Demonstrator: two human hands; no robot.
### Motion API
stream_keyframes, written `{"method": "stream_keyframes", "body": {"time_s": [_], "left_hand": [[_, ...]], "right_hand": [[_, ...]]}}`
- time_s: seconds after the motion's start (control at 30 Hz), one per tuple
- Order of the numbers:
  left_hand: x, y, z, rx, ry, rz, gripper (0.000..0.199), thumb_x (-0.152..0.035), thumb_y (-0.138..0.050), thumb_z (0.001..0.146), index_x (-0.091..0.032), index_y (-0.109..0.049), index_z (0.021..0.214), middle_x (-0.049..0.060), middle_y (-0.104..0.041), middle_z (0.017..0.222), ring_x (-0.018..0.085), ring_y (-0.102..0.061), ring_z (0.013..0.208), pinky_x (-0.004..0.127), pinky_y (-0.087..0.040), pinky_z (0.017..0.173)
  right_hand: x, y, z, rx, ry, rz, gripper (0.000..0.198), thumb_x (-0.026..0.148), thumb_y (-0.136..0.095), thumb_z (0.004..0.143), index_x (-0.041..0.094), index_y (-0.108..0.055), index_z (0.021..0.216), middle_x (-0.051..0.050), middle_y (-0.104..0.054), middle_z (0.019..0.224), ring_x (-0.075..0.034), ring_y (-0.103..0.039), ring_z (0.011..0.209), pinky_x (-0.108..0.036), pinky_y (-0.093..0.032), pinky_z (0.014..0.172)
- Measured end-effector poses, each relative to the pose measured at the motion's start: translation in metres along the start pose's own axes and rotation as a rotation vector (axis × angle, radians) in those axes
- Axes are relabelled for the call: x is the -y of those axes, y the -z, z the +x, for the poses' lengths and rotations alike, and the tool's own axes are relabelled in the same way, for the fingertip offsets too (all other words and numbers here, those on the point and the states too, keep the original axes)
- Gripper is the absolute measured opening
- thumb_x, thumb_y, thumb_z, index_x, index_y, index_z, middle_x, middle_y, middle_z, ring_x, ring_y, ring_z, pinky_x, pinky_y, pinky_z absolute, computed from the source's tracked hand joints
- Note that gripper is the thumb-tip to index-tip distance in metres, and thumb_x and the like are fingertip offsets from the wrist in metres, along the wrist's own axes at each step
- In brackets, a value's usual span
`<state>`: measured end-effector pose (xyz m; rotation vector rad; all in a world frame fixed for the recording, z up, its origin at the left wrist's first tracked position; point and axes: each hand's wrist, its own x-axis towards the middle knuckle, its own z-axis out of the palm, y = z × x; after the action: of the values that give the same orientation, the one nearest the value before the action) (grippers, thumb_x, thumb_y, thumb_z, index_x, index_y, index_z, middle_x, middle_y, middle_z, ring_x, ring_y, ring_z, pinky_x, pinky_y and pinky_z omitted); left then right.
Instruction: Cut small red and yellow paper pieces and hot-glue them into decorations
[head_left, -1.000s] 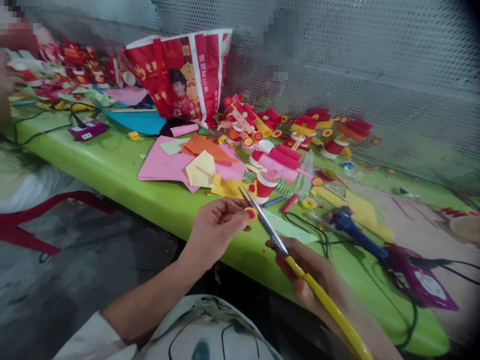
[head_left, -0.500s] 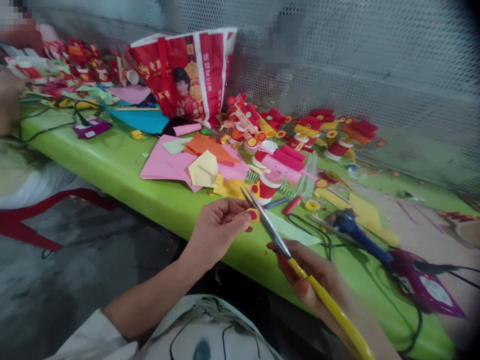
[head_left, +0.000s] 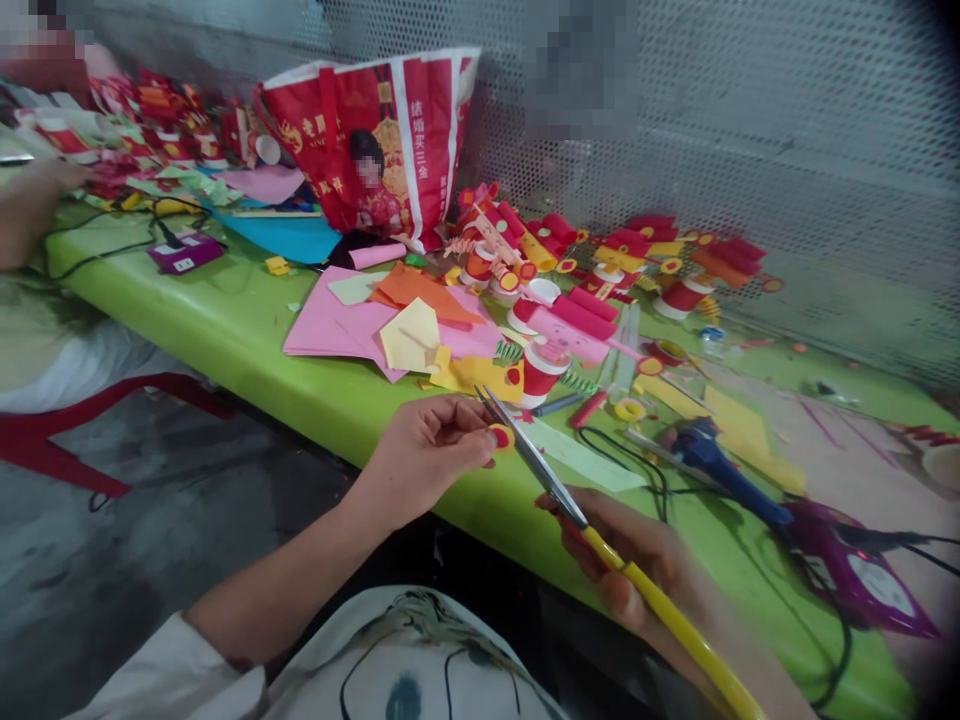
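Note:
Between the thumb and fingers of my left hand is a small yellow paper disc with a red centre. My right hand grips scissors with yellow handles, their blades pointing up and to the left. The blade tips are beside the disc, near my left fingertips, and look almost closed. Just beyond the hands stand a red and white paper cup and a yellow paper piece. Pink paper sheets lie further back, with orange and cream scraps on top.
A blue glue gun lies at the right, its cord near a purple power strip. Behind stands a red bag before a perforated metal wall. Several paper figures on cups line the green table. At far left is another person's arm.
My left hand and the disc have shifted slightly left and down. The scissors' blades have come closer together. The other person's hand at far left has moved further into view.

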<state>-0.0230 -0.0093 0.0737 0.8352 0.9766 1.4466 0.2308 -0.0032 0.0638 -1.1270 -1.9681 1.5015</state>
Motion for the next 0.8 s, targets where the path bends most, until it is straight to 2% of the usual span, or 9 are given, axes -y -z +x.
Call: {"method": "stream_keyframes", "body": {"time_s": [0.07,0.13,0.27,0.37,0.43,0.5,0.63,0.8], "left_hand": [[0.0,0.002,0.0,0.011,0.0,0.011,0.019,-0.024,-0.083,0.074,-0.016,-0.068,0.066,0.005,-0.072,0.087,0.013,-0.066,0.072,0.025,-0.058,0.067],[0.0,0.004,-0.001,0.019,-0.001,0.027,0.019,-0.024,-0.083,0.075,-0.016,-0.068,0.066,0.006,-0.073,0.087,0.013,-0.066,0.074,0.024,-0.057,0.067],[-0.002,0.007,-0.004,0.032,0.012,0.061,0.017,-0.024,-0.082,0.077,-0.016,-0.071,0.067,0.005,-0.072,0.082,0.013,-0.065,0.071,0.024,-0.057,0.066],[-0.002,0.008,-0.005,0.041,0.034,0.001,0.018,-0.025,-0.081,0.08,-0.017,-0.071,0.067,0.007,-0.075,0.095,0.014,-0.069,0.081,0.024,-0.06,0.072],[-0.001,0.008,-0.004,0.02,0.046,-0.06,0.021,-0.028,-0.082,0.081,-0.017,-0.07,0.067,0.007,-0.076,0.106,0.015,-0.07,0.088,0.024,-0.061,0.075],[0.0,0.006,-0.003,-0.048,0.06,-0.12,0.023,-0.029,-0.083,0.079,-0.017,-0.07,0.066,0.006,-0.076,0.106,0.013,-0.069,0.085,0.024,-0.061,0.074],[0.005,0.001,0.0,-0.178,0.106,-0.265,0.021,-0.029,-0.088,0.072,-0.017,-0.072,0.066,0.003,-0.073,0.084,0.013,-0.069,0.075,0.026,-0.06,0.071],[0.01,-0.004,0.0,-0.206,0.167,-0.399,0.022,-0.025,-0.091,0.069,-0.017,-0.07,0.066,0.0,-0.069,0.074,0.013,-0.069,0.073,0.026,-0.06,0.072]], "right_hand": [[-0.001,0.001,0.0,0.01,-0.015,0.014,0.081,0.083,-0.067,0.08,0.02,-0.068,0.13,-0.007,-0.062,0.096,-0.017,-0.05,0.073,-0.028,-0.042,0.059],[0.0,0.001,0.0,0.021,-0.027,0.027,0.083,0.084,-0.068,0.078,0.019,-0.069,0.13,-0.004,-0.059,0.087,-0.015,-0.044,0.067,-0.027,-0.038,0.055],[0.004,0.0,0.001,0.02,-0.063,0.041,0.08,0.083,-0.073,0.075,0.02,-0.071,0.124,-0.001,-0.054,0.079,-0.013,-0.041,0.066,-0.026,-0.037,0.055],[0.006,-0.003,0.0,-0.013,-0.093,0.1,0.084,0.086,-0.07,0.074,0.019,-0.071,0.125,0.003,-0.044,0.067,-0.011,-0.033,0.055,-0.025,-0.03,0.045],[0.005,-0.005,-0.001,-0.028,-0.081,0.124,0.089,0.089,-0.062,0.079,0.018,-0.067,0.132,0.003,-0.045,0.064,-0.01,-0.03,0.049,-0.025,-0.025,0.041],[0.004,-0.006,-0.002,-0.036,-0.056,0.11,0.089,0.089,-0.055,0.083,0.019,-0.062,0.139,0.001,-0.051,0.068,-0.011,-0.033,0.049,-0.025,-0.026,0.041],[0.003,-0.012,-0.002,-0.065,-0.014,0.039,0.085,0.087,-0.054,0.085,0.022,-0.061,0.138,-0.004,-0.057,0.085,-0.016,-0.047,0.065,-0.025,-0.038,0.051],[0.003,-0.02,0.002,-0.062,-0.028,0.023,0.086,0.087,-0.055,0.084,0.021,-0.06,0.139,-0.006,-0.06,0.09,-0.017,-0.052,0.07,-0.026,-0.041,0.055]]}}
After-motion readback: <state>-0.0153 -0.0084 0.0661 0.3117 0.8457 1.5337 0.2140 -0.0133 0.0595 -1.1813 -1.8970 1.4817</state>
